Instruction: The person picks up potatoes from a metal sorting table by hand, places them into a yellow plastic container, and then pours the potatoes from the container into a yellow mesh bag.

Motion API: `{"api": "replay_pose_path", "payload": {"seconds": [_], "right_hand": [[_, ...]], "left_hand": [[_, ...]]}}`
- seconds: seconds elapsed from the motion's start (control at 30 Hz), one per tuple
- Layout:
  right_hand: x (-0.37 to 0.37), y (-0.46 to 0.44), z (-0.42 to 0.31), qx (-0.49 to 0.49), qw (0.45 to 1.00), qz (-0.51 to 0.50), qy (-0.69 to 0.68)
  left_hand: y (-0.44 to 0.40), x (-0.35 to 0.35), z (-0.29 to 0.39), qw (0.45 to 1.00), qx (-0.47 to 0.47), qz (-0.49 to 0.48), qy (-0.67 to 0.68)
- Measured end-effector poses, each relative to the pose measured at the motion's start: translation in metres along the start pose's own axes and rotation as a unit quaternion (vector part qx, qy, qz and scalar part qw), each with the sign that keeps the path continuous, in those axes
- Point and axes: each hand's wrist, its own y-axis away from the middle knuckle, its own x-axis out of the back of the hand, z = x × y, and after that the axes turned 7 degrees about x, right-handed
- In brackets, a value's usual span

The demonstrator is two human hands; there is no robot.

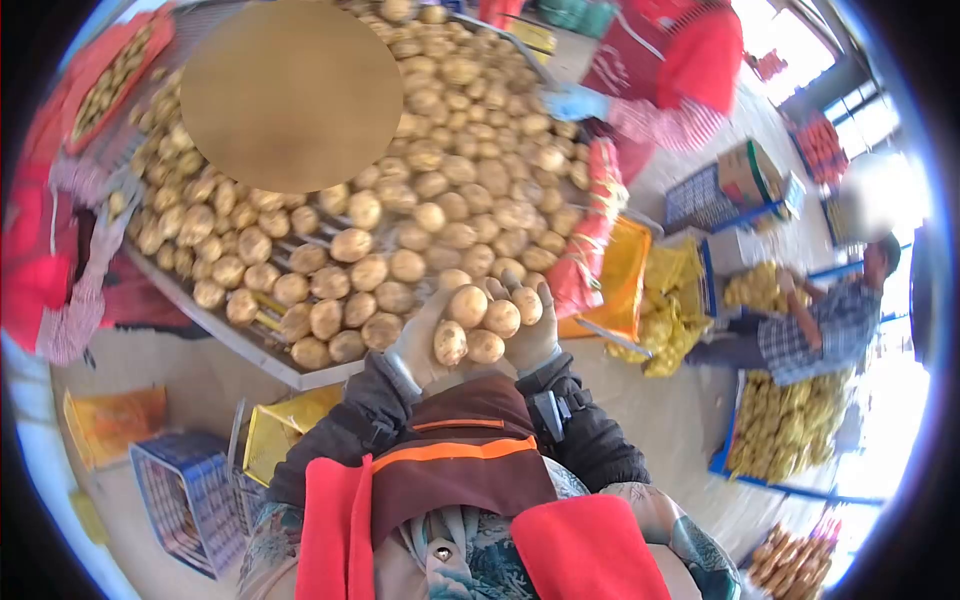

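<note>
Both my gloved hands are cupped together at the front edge of a sorting table (225,330) heaped with potatoes. Between them lies a cluster of several potatoes (486,346). My left hand (422,342) supports the cluster from the left, its fingers partly hidden behind the potatoes. On the other side my right hand (535,335) curls round the right part of the cluster, with fingertips showing above it. Loose potatoes (381,330) on the table lie just beyond my left hand.
Co-workers in red stand at the left (75,240) and far right of the table (670,70). A red mesh bag (590,230) and an orange crate (620,265) border its right side. Blue crates (190,500), yellow sacks (665,290) and a person in a checked shirt (820,335) are around.
</note>
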Motion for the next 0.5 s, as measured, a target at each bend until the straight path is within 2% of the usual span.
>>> {"api": "replay_pose_path", "payload": {"seconds": [0.03, 0.07, 0.1, 0.17, 0.2, 0.23, 0.27, 0.3, 0.33, 0.37, 0.4, 0.43, 0.47, 0.5], "right_hand": [[0.0, 0.011, -0.01, 0.02, 1.0, 0.001, -0.006], [0.0, 0.023, -0.023, -0.003, 0.961, 0.052, -0.272], [-0.003, 0.032, -0.033, -0.034, 0.85, 0.089, -0.518], [-0.002, 0.044, -0.048, -0.034, 0.858, 0.079, -0.507], [0.003, 0.047, -0.053, 0.0, 0.95, 0.016, -0.313], [0.007, 0.049, -0.059, 0.032, 0.993, -0.047, -0.103], [0.012, 0.053, -0.065, 0.011, 0.978, -0.066, -0.199], [0.007, 0.058, -0.072, -0.002, 0.978, -0.061, -0.202], [0.0, 0.058, -0.081, -0.042, 0.936, 0.007, -0.349], [-0.002, 0.06, -0.086, -0.08, 0.866, 0.086, -0.486], [0.016, 0.057, -0.089, -0.026, 0.999, 0.007, -0.043], [0.014, 0.054, -0.091, -0.05, 0.998, 0.009, -0.044], [0.007, 0.056, -0.091, -0.081, 0.997, 0.004, 0.007], [0.001, 0.055, -0.088, -0.115, 0.992, -0.005, 0.058]], "left_hand": [[-0.011, -0.01, -0.006, 0.999, 0.028, -0.017, -0.017], [-0.033, -0.007, -0.015, 0.999, 0.028, -0.001, -0.041], [-0.039, -0.014, -0.023, 0.998, 0.038, 0.0, -0.05], [-0.046, -0.027, -0.036, 0.996, 0.071, 0.042, -0.035], [-0.046, -0.04, -0.04, 0.996, 0.074, 0.037, -0.03], [-0.052, -0.044, -0.046, 0.996, 0.069, 0.041, -0.029], [-0.058, -0.044, -0.054, 0.996, 0.061, 0.048, -0.033], [-0.063, -0.041, -0.061, 0.997, 0.051, 0.056, -0.034], [-0.067, -0.037, -0.069, 0.998, 0.043, 0.051, -0.013], [-0.068, -0.031, -0.077, 0.998, 0.029, 0.06, -0.004], [-0.06, -0.047, -0.083, 0.998, 0.017, 0.063, 0.016], [-0.053, -0.064, -0.087, 0.997, 0.002, 0.067, 0.036], [-0.043, -0.077, -0.089, 0.996, 0.022, 0.059, 0.061], [-0.038, -0.072, -0.096, 0.994, -0.002, 0.071, 0.078]]}}
